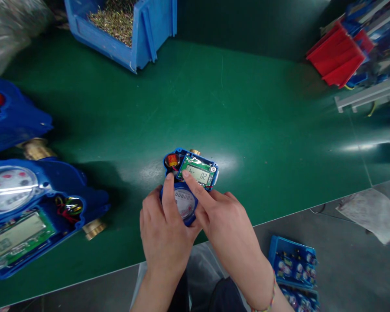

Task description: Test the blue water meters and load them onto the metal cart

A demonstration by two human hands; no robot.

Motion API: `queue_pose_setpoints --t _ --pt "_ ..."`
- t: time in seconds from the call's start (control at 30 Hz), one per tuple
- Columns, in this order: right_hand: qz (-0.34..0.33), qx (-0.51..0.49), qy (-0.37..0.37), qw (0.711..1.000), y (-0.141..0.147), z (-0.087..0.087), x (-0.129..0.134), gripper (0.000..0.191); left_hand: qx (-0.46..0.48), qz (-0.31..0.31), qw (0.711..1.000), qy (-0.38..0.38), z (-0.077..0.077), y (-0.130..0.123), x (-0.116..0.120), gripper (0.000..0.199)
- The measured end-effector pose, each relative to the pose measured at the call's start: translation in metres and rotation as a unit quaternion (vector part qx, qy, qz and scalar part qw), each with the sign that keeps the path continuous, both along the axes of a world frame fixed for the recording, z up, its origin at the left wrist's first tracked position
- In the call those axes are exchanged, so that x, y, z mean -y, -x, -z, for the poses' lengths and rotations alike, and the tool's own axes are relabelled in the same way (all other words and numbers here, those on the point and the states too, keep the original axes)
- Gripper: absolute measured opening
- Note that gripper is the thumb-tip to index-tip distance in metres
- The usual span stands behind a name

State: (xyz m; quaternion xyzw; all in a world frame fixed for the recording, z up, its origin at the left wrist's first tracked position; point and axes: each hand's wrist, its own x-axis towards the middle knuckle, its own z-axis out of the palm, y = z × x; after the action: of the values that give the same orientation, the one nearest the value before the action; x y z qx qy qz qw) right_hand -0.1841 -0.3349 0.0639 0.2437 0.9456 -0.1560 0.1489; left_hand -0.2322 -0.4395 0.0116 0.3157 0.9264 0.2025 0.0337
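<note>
A blue water meter (191, 204) lies on the green table with its casing uncovered. Its circuit board (197, 161) carries a lit-up-looking small display (198, 174) with digits, and a round dial sits nearer me. Around the left side of the meter my left hand (165, 221) is closed, its index finger reaching up beside the dial. My right hand (225, 221) is at the meter's right side, index fingertip touching the board by the display's left end, the other fingers curled. A battery-like orange part (173, 160) shows in the upper left compartment.
More blue water meters (55, 177) with brass ends stand at the left. A blue bin (143, 39) of small brass-coloured parts is at the back, a red bin (338, 54) at the far right. Blue crates (292, 240) of meters sit below the table's front edge.
</note>
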Motion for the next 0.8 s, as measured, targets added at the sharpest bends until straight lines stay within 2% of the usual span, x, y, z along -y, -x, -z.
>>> queue_pose_setpoints --t 0.3,0.57,0.8 --pt "0.027 -0.023 0.068 0.997 -0.005 0.0 -0.004 0.065 0.02 -0.014 1.0 -0.009 0.0 -0.001 -0.001 0.081" --pt "0.04 -0.038 0.086 0.995 -0.007 0.0 -0.002 0.061 0.031 -0.026 0.999 -0.015 0.0 -0.002 -0.002 0.081" --pt "0.053 -0.056 0.105 0.991 -0.014 0.0 0.0 0.05 0.012 -0.026 1.0 -0.008 -0.002 -0.002 -0.002 0.078"
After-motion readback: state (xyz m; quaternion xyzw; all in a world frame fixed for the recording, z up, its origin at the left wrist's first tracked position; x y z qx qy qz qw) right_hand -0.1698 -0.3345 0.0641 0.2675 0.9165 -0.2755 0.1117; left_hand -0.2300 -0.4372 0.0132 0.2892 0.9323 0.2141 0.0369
